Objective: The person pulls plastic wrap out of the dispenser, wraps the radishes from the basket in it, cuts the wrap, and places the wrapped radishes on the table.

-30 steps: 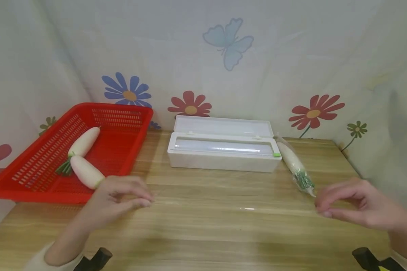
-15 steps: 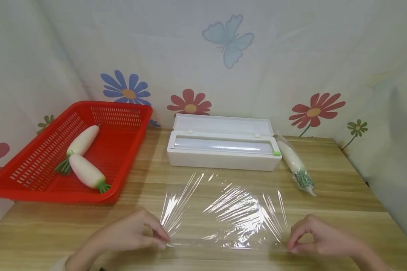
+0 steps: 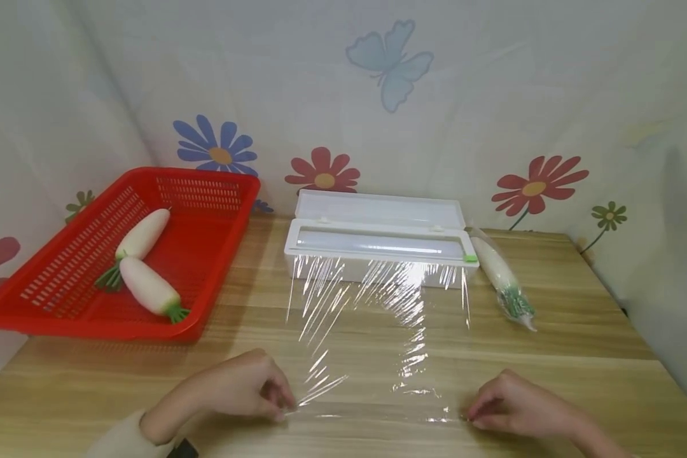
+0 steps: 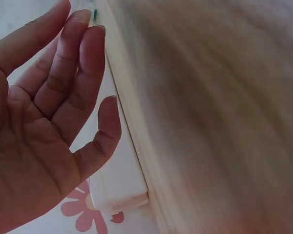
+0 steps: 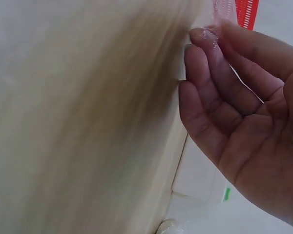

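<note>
Pale floral backdrop point(image 3: 469, 95) behind a wood-grain table point(image 3: 578, 343). Red plastic basket point(image 3: 63, 331), back L. Clear film point(image 3: 412, 331) spread btwn both hands nr the front, its far part seen against the front of a white box point(image 3: 378, 224), lid up, back centre. L hand point(image 3: 249, 388) & R hand point(image 3: 515, 404) each pinch a near corner of film, thumb to fingers. Film-wrapped radish point(image 3: 498, 273) just R of box, leaves twd viewer. 2 bare radishes point(image 3: 149, 285) in basket, close tog
</note>
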The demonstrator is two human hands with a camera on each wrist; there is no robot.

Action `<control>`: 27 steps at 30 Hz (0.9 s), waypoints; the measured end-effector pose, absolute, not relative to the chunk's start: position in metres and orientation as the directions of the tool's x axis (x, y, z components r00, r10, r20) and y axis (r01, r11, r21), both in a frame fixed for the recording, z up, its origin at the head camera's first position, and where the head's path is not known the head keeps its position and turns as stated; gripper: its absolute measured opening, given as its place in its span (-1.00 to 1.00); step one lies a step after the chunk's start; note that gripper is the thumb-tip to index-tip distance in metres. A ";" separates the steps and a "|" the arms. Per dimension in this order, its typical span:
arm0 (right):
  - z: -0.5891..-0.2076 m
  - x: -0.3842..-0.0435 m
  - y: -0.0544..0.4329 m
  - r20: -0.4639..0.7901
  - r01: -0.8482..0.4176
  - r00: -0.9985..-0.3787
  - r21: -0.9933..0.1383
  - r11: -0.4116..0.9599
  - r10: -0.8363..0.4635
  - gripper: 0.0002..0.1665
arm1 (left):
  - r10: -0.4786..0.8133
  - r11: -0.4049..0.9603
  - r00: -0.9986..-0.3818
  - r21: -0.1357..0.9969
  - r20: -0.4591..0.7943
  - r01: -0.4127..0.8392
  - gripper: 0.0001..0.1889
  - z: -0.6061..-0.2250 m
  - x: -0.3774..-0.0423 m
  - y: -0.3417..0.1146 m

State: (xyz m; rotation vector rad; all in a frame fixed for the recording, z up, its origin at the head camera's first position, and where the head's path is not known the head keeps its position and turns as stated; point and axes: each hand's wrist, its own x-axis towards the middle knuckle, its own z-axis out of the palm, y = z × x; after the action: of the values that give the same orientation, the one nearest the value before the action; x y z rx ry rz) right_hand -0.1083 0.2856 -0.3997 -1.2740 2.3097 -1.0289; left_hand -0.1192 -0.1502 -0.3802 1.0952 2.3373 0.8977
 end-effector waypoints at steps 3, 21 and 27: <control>-0.400 -0.109 0.285 0.025 -0.516 -0.600 -0.775 0.363 -0.800 -0.80 | 0.782 0.509 -0.614 0.681 -0.111 0.526 -0.92 -0.380 -0.121 -0.147; -0.403 -0.108 0.276 0.025 -0.513 -0.718 -0.694 0.505 -0.695 -0.67 | 0.728 0.603 -0.651 0.651 -0.214 0.461 -0.83 -0.377 -0.125 -0.135; -0.404 -0.109 0.276 0.049 -0.524 -0.719 -0.693 0.495 -0.693 -0.55 | 0.753 0.587 -0.630 0.626 -0.189 0.513 -0.75 -0.378 -0.124 -0.136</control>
State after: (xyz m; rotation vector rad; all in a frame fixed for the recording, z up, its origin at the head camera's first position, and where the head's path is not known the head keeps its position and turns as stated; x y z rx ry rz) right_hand -0.1092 0.2759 -0.4044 -1.0388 2.5040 -1.0388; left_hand -0.1242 -0.1361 -0.3779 1.0133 2.3796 0.7397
